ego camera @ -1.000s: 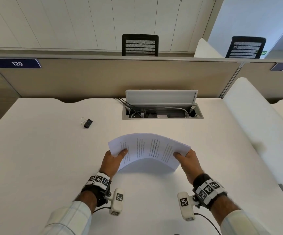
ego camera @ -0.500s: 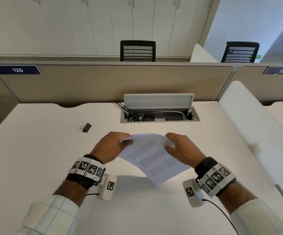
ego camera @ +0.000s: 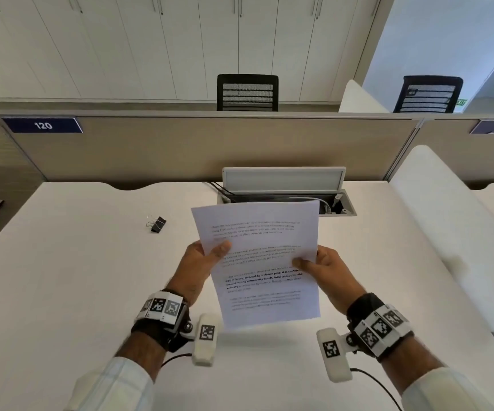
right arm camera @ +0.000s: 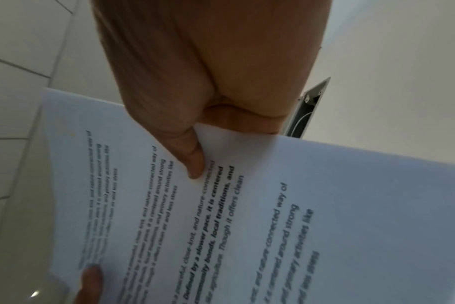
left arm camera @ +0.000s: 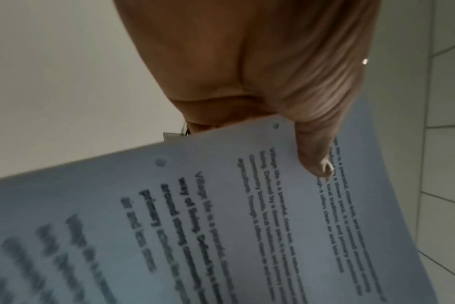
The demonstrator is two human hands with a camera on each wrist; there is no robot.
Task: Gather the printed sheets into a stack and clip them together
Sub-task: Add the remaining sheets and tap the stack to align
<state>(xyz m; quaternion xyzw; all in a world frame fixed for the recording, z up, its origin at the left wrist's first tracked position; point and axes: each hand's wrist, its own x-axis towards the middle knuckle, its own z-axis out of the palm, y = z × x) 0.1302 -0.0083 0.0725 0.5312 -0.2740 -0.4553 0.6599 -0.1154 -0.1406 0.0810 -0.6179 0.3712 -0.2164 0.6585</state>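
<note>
Here, left hand point(ego camera: 202, 264) and right hand point(ego camera: 324, 266) pinch upright printed sheets point(ego camera: 262, 262); tap lower edge square on counter point(ego camera: 62, 292) before fetching binder clip point(ego camera: 157, 224)

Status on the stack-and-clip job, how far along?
Gathered: printed sheets are off the desk as one stack. In hand: left hand and right hand pinch its side edges. Left: the binder clip lies untouched on the desk, nothing clipped.

sheets point(ego camera: 265, 262) now upright off worktop, long edge toward 12 o'clock, left hand point(ego camera: 202, 262) and right hand point(ego camera: 325, 266) shifted to side edges
</note>
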